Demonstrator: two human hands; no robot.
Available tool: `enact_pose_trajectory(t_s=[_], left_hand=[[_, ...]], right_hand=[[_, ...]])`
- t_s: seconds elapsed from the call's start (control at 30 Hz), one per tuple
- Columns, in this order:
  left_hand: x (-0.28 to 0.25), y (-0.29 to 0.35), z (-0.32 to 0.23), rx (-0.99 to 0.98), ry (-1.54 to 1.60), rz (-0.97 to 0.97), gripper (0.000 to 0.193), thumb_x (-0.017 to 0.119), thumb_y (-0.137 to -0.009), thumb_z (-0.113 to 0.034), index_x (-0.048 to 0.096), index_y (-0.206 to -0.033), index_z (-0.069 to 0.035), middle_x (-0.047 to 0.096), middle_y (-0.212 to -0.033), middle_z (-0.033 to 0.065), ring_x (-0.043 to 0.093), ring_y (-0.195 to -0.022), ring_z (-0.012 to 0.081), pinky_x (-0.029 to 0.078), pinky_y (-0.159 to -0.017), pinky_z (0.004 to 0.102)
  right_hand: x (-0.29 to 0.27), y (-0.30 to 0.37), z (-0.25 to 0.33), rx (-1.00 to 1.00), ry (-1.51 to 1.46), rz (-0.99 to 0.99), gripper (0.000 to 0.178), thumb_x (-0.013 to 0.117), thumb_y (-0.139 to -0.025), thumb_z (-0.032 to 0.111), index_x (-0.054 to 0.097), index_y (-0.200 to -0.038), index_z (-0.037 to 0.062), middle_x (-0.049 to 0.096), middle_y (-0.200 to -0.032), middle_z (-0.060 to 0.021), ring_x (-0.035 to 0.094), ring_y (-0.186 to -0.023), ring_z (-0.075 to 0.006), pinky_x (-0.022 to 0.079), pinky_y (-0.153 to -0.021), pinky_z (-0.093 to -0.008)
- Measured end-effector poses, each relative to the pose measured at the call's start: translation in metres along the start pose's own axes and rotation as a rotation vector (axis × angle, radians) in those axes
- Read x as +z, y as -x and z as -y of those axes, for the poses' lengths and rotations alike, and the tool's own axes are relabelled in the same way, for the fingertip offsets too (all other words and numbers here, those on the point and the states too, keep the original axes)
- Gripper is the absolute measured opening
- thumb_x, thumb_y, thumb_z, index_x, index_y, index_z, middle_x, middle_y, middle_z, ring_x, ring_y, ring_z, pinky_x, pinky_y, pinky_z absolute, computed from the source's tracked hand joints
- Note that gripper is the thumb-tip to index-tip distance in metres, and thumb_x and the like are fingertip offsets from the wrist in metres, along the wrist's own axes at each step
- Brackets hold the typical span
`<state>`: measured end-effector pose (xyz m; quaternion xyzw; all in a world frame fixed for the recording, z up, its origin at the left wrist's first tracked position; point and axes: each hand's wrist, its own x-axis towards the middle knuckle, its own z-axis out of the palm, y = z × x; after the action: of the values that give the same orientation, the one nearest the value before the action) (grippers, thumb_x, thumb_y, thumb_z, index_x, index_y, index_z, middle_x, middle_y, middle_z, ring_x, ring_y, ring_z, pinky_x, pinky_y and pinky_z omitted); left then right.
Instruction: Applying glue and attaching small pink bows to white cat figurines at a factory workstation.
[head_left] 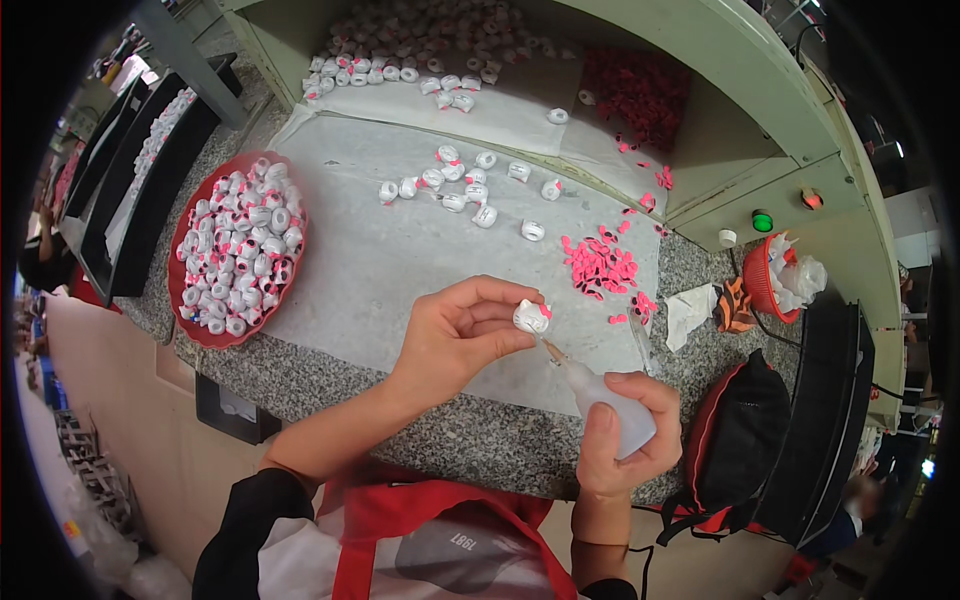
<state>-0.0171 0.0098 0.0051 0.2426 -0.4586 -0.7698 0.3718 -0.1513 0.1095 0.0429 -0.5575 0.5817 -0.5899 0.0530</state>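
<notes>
Between the thumb and fingers of my left hand [462,330] is a small white figurine head [532,317] with a bit of pink on it. My right hand [632,440] is wrapped round a translucent squeeze bottle [612,402], tilted so its thin nozzle [553,350] points at the head's lower edge. Whether the tip touches the head I cannot tell. Beyond my hands, several loose white heads [485,216] lie on the pale sheet [345,260]. A pile of small pink pieces [603,262], some with dark parts, lies to the right of them.
At left a red scalloped bowl [177,270] is heaped with white and pink heads. Behind, a pale green shelf [740,195] holds more heads and pink pieces. A red basket [760,285] with plastic, a cloth [735,305] and a black bag [745,430] are at right.
</notes>
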Motion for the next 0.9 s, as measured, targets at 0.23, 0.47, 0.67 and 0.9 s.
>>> enact_pose_trajectory(t_s=[0.23, 0.47, 0.67, 0.9], left_hand=[[-0.0002, -0.0009, -0.0019, -0.008, 0.001, -0.008, 0.031, 0.057, -0.072, 0.012, 0.051, -0.102, 0.005, 0.054, -0.103, 0.0126, 0.056, -0.093, 0.0187, 0.049, -0.079, 0.0288], [-0.0003, -0.0021, 0.0003, 0.070, -0.024, 0.023, 0.031, 0.056, -0.072, 0.015, 0.052, -0.101, 0.007, 0.052, -0.103, 0.0125, 0.055, -0.093, 0.0187, 0.050, -0.079, 0.0287], [-0.0003, -0.0017, 0.0007, 0.160, -0.097, 0.024, 0.031, 0.055, -0.072, 0.016, 0.052, -0.101, 0.007, 0.050, -0.103, 0.0140, 0.055, -0.094, 0.0194, 0.050, -0.080, 0.0295], [-0.0006, -0.0031, -0.0002, 0.108, -0.073, 0.006, 0.030, 0.056, -0.071, 0.015, 0.051, -0.099, 0.006, 0.052, -0.104, 0.0149, 0.055, -0.096, 0.0213, 0.049, -0.082, 0.0311]], right_hand=[[0.0029, -0.0036, -0.0023, -0.046, 0.076, 0.061, 0.021, 0.059, -0.066, 0.002, 0.052, -0.086, -0.0021, 0.057, -0.062, -0.0110, 0.055, -0.048, -0.0186, 0.043, -0.044, -0.0251], [0.0035, -0.0032, -0.0024, -0.038, 0.057, 0.069, 0.021, 0.059, -0.066, 0.002, 0.052, -0.086, -0.0018, 0.057, -0.062, -0.0103, 0.055, -0.048, -0.0186, 0.043, -0.044, -0.0252], [-0.0006, -0.0029, -0.0006, -0.059, 0.076, 0.113, 0.021, 0.059, -0.065, 0.002, 0.053, -0.085, -0.0015, 0.057, -0.063, -0.0091, 0.055, -0.048, -0.0186, 0.043, -0.044, -0.0257], [-0.0006, -0.0042, -0.0036, -0.056, 0.103, 0.074, 0.021, 0.060, -0.065, 0.003, 0.053, -0.084, -0.0015, 0.057, -0.063, -0.0088, 0.054, -0.047, -0.0185, 0.043, -0.044, -0.0256]])
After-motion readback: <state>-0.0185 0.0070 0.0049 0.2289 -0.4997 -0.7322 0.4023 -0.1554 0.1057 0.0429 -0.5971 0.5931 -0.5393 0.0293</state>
